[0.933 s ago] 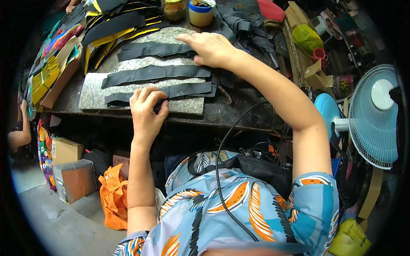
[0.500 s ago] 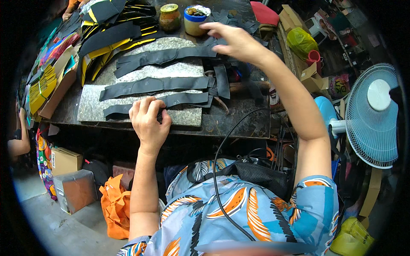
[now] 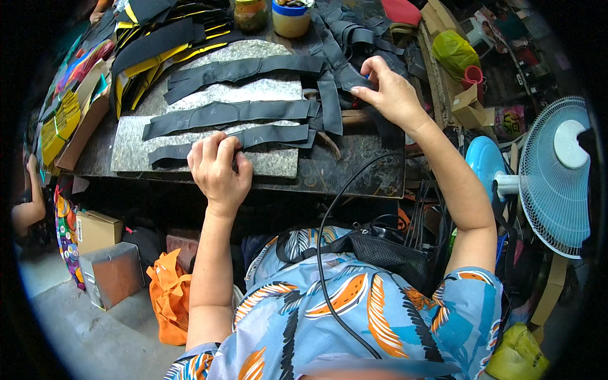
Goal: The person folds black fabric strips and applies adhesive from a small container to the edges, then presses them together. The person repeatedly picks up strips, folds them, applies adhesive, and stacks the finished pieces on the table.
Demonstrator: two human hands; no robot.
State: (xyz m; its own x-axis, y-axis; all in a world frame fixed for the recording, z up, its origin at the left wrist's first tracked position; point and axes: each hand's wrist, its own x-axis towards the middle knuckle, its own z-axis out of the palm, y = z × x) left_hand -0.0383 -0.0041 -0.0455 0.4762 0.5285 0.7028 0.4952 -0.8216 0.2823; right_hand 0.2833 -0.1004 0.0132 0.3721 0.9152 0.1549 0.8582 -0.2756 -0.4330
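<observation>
My left hand [image 3: 220,166] lies with curled fingers on the nearest black strip [image 3: 275,135], pressing it against the grey stone slab [image 3: 130,166]. Two further rows of black strips, a middle strip [image 3: 190,118] and a far strip [image 3: 278,65], lie across the slab, some overlapping at their ends. Off the slab's right side, my right hand [image 3: 394,95] has thumb and bent forefinger around the end of a loose black strip [image 3: 342,71]. That strip leads back toward a tangled pile of black strips [image 3: 364,35]. Part of the grip is hidden.
Stacked black and yellow pieces [image 3: 152,54] crowd the table's far left. A yellowish jar [image 3: 250,16] and a blue-rimmed tub [image 3: 291,22] stand behind the slab. A wooden-handled tool [image 3: 354,118] lies right of it. A blue fan [image 3: 554,171] stands at right; a cable crosses my front.
My right hand has moved down and right, from beside the tub to the loose strip. My left hand stays on the nearest strip. The whole view has shifted slightly.
</observation>
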